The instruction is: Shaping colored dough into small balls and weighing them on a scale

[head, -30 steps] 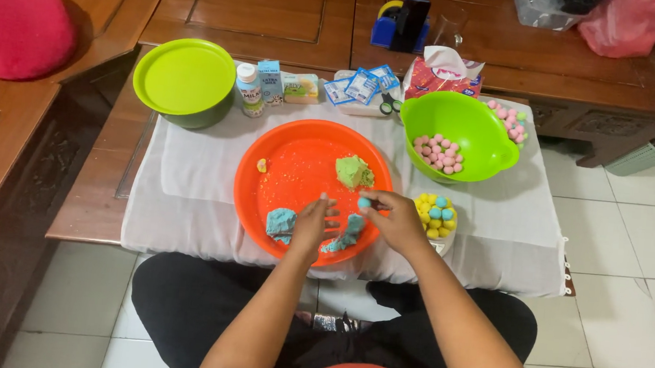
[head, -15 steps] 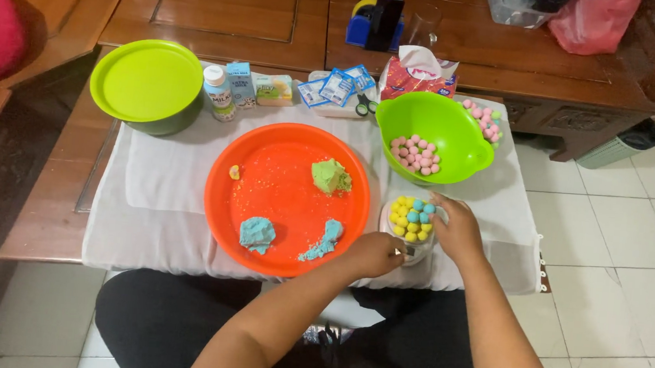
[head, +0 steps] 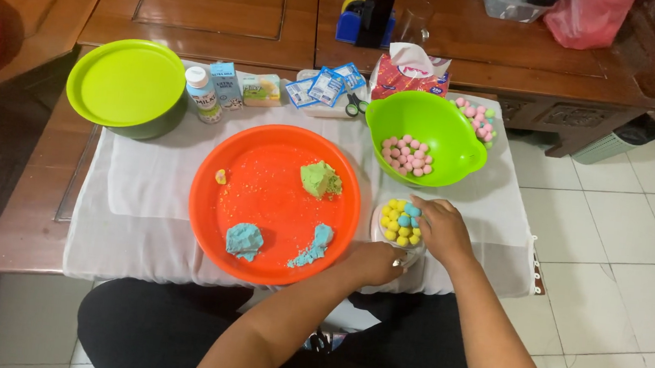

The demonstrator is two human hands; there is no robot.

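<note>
The right hand (head: 443, 232) cups the far side of a small clear dish (head: 401, 223) of yellow and blue dough balls (head: 398, 222); the left hand (head: 374, 262) seems to pinch its near rim. Light but tippable, its soft balls roll: grip the rim. The orange tray (head: 274, 203) lies beside it.
</note>
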